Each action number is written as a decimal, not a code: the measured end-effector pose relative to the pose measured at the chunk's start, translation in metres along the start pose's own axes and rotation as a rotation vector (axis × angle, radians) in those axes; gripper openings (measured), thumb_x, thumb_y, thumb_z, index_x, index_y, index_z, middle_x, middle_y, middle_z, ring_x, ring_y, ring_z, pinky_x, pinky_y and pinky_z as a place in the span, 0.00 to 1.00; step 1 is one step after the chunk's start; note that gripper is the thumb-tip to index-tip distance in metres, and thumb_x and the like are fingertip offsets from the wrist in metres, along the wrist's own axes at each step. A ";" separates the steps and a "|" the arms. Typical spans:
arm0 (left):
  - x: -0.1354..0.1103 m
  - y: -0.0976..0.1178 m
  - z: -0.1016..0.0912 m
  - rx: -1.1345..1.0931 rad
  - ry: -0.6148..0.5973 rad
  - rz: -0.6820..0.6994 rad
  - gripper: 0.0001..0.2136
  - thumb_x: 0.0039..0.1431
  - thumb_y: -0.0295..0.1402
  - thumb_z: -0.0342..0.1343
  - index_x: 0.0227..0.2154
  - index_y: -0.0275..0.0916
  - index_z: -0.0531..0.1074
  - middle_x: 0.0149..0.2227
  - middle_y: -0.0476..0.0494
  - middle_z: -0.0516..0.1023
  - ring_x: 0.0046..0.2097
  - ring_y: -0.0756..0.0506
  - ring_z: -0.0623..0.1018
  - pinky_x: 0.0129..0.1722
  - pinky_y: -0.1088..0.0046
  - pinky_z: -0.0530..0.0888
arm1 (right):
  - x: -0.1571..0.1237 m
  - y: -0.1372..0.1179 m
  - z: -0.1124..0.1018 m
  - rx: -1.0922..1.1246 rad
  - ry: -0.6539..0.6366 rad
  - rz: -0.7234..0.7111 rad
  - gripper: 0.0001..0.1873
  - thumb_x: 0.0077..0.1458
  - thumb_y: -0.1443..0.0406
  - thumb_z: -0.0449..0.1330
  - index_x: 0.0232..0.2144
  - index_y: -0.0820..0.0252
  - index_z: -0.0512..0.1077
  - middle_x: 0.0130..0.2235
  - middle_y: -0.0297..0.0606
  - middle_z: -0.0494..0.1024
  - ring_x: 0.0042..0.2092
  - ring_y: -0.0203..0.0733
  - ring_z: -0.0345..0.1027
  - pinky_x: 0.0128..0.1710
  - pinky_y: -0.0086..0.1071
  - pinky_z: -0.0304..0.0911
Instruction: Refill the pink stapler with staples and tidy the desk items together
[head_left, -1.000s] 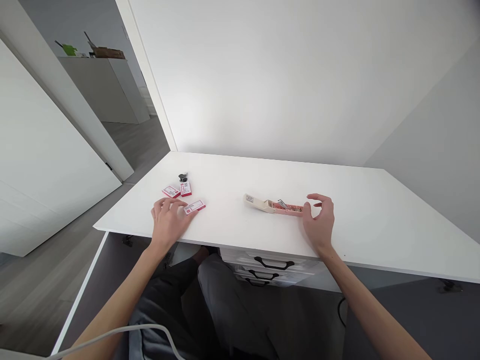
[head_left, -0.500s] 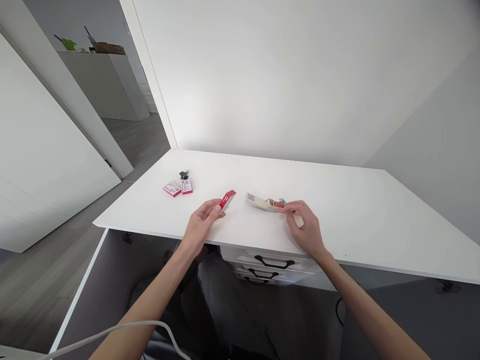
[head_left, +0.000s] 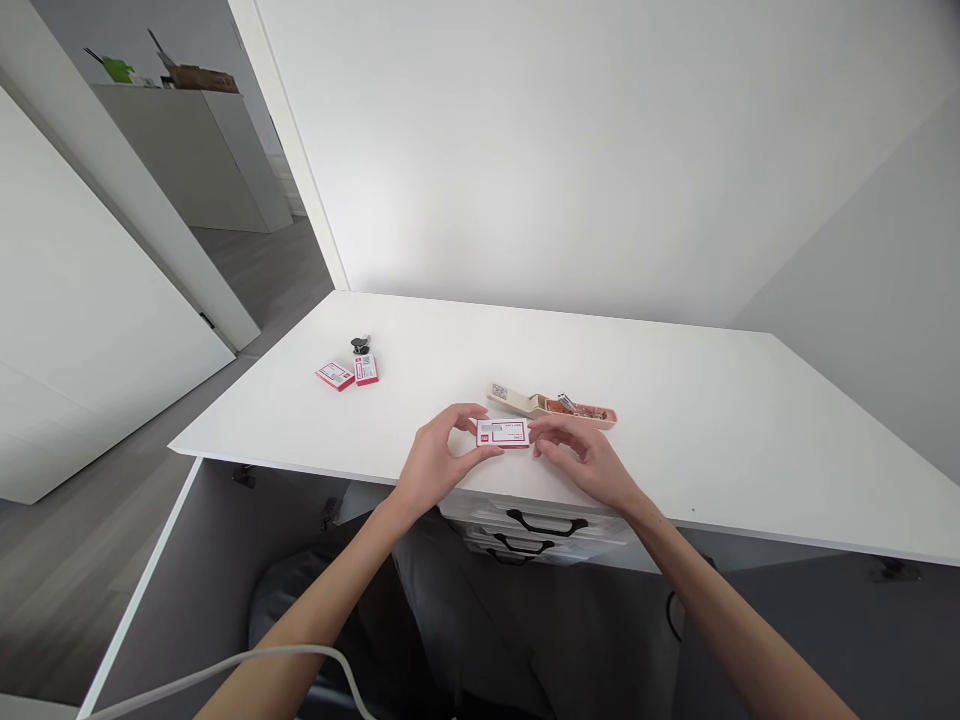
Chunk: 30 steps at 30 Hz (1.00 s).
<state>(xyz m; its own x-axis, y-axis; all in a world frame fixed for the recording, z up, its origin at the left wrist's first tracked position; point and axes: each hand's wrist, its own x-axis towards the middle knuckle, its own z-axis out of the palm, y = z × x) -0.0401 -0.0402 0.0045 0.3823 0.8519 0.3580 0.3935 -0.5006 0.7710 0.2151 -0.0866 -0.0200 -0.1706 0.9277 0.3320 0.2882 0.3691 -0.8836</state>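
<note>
In the head view, a small red-and-white cardboard box is held flat just over the tabletop, printed face up. My left hand grips its left end between thumb and fingers. At the right end, the fingertips of my right hand close on the box. Right behind it lies a long, narrow, opened case, beige on the left and pink on the right. Small metal and reddish pieces sit in its pink part, and a silver metal piece sticks up there.
Two similar red-and-white boxes lie at the left of the white tabletop, beside a small black clip-like object. Drawers with black handles are under the front edge. A white cable crosses low in front.
My left hand has moved right with the box, which is turned level and face up. My right hand has left the case and come to the box's right end.
</note>
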 end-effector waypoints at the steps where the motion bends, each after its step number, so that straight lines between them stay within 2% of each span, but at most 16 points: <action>1: 0.000 -0.002 0.002 0.002 0.005 0.003 0.20 0.58 0.44 0.70 0.50 0.44 0.74 0.50 0.47 0.82 0.46 0.44 0.81 0.53 0.62 0.77 | 0.000 0.000 0.000 0.008 -0.004 0.009 0.14 0.69 0.57 0.61 0.53 0.50 0.76 0.48 0.40 0.83 0.45 0.47 0.79 0.52 0.46 0.74; 8: 0.002 -0.012 0.008 0.016 0.031 0.009 0.19 0.59 0.42 0.70 0.50 0.44 0.74 0.51 0.47 0.83 0.50 0.42 0.81 0.54 0.62 0.77 | 0.003 0.000 -0.002 -0.009 -0.105 0.100 0.19 0.68 0.56 0.61 0.59 0.48 0.75 0.49 0.39 0.85 0.47 0.48 0.81 0.52 0.46 0.76; 12: 0.001 -0.016 0.012 0.031 0.010 0.059 0.19 0.59 0.42 0.70 0.50 0.45 0.74 0.50 0.48 0.83 0.52 0.42 0.81 0.53 0.63 0.77 | 0.005 -0.001 -0.001 -0.021 -0.119 0.139 0.18 0.68 0.53 0.61 0.56 0.50 0.78 0.44 0.38 0.86 0.48 0.48 0.81 0.50 0.44 0.76; 14: 0.001 -0.017 0.014 0.046 0.002 0.085 0.19 0.60 0.42 0.70 0.51 0.45 0.74 0.50 0.48 0.83 0.52 0.42 0.81 0.53 0.63 0.77 | 0.006 -0.001 0.000 -0.023 -0.092 0.154 0.17 0.68 0.52 0.61 0.52 0.51 0.80 0.40 0.38 0.86 0.45 0.47 0.81 0.49 0.43 0.76; 17: 0.000 -0.020 0.016 0.054 -0.043 0.116 0.19 0.61 0.41 0.68 0.52 0.45 0.73 0.51 0.47 0.82 0.52 0.42 0.80 0.54 0.62 0.77 | 0.006 0.000 0.003 -0.004 -0.027 0.173 0.15 0.68 0.52 0.62 0.46 0.55 0.81 0.35 0.38 0.85 0.37 0.44 0.80 0.39 0.39 0.77; 19: 0.000 -0.022 0.016 0.048 -0.070 0.113 0.18 0.63 0.41 0.66 0.53 0.45 0.71 0.52 0.46 0.81 0.52 0.42 0.80 0.54 0.62 0.77 | 0.005 0.000 0.005 0.016 0.025 0.168 0.16 0.67 0.52 0.62 0.43 0.56 0.81 0.33 0.39 0.84 0.31 0.42 0.76 0.30 0.36 0.76; 22: -0.001 -0.024 0.016 0.056 -0.068 0.079 0.17 0.66 0.39 0.62 0.55 0.45 0.70 0.53 0.45 0.81 0.51 0.43 0.80 0.53 0.62 0.77 | 0.003 0.001 0.007 0.011 0.105 0.137 0.16 0.66 0.52 0.63 0.42 0.57 0.81 0.33 0.40 0.84 0.27 0.40 0.74 0.25 0.36 0.75; 25: -0.002 -0.023 0.015 0.071 -0.075 0.059 0.15 0.68 0.37 0.58 0.56 0.45 0.70 0.52 0.46 0.81 0.49 0.44 0.80 0.51 0.64 0.77 | 0.000 0.001 0.007 -0.017 0.193 0.088 0.15 0.67 0.53 0.62 0.44 0.56 0.81 0.36 0.40 0.85 0.28 0.41 0.76 0.26 0.37 0.78; 28: -0.002 -0.021 0.014 0.101 -0.088 0.048 0.14 0.71 0.36 0.55 0.57 0.45 0.70 0.47 0.47 0.81 0.46 0.44 0.80 0.48 0.66 0.76 | -0.002 0.001 0.008 -0.084 0.278 0.004 0.11 0.67 0.56 0.63 0.43 0.55 0.81 0.43 0.40 0.86 0.30 0.41 0.79 0.31 0.40 0.82; 30: -0.002 -0.019 0.013 0.134 -0.092 0.030 0.14 0.71 0.36 0.53 0.56 0.45 0.71 0.42 0.48 0.80 0.43 0.45 0.80 0.45 0.67 0.75 | -0.003 0.001 0.009 -0.145 0.308 -0.079 0.08 0.67 0.60 0.63 0.42 0.54 0.81 0.47 0.40 0.86 0.35 0.43 0.82 0.36 0.40 0.83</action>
<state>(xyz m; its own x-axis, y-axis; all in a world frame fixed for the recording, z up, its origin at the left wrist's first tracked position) -0.0370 -0.0344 -0.0176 0.4678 0.8218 0.3254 0.4865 -0.5468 0.6814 0.2069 -0.0896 -0.0246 0.0886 0.8606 0.5014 0.4200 0.4242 -0.8023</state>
